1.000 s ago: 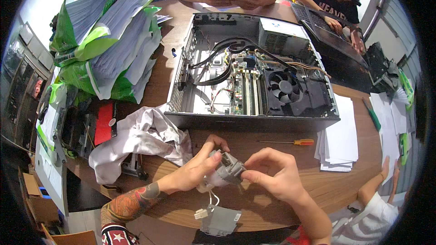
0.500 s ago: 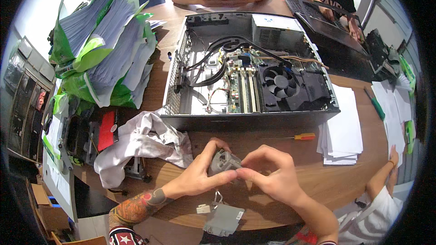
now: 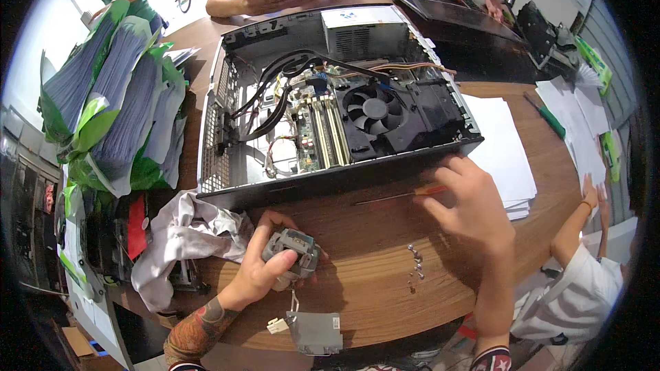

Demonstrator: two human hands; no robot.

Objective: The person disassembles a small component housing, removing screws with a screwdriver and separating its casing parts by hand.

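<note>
Toward the lower left, my left hand (image 3: 265,268) is closed around a boxy grey part (image 3: 295,247) with a hollow in its top. Below it hangs or lies a flat grey plate (image 3: 315,333), with a pale plug (image 3: 277,325) on a short wire beside it. In front of the open computer case (image 3: 344,180), my right hand (image 3: 471,206) has its thumb and fingers about the orange handle of a screwdriver (image 3: 427,191). The screwdriver's thin shaft points left, low over the wood. Several small screws (image 3: 416,261) lie between my hands.
A crumpled pale cloth (image 3: 185,240) is left of my left hand. White paper sheets (image 3: 498,144) lie right of the case, and a green-handled screwdriver (image 3: 546,117) farther right. Paper bundles (image 3: 124,89) stand at left. People sit across the table; another person's arm (image 3: 574,227) rests at right.
My right hand has left the grey part and reached right and forward to the screwdriver. The left hand keeps the part. Screws show on the table, and the whole view has shifted.
</note>
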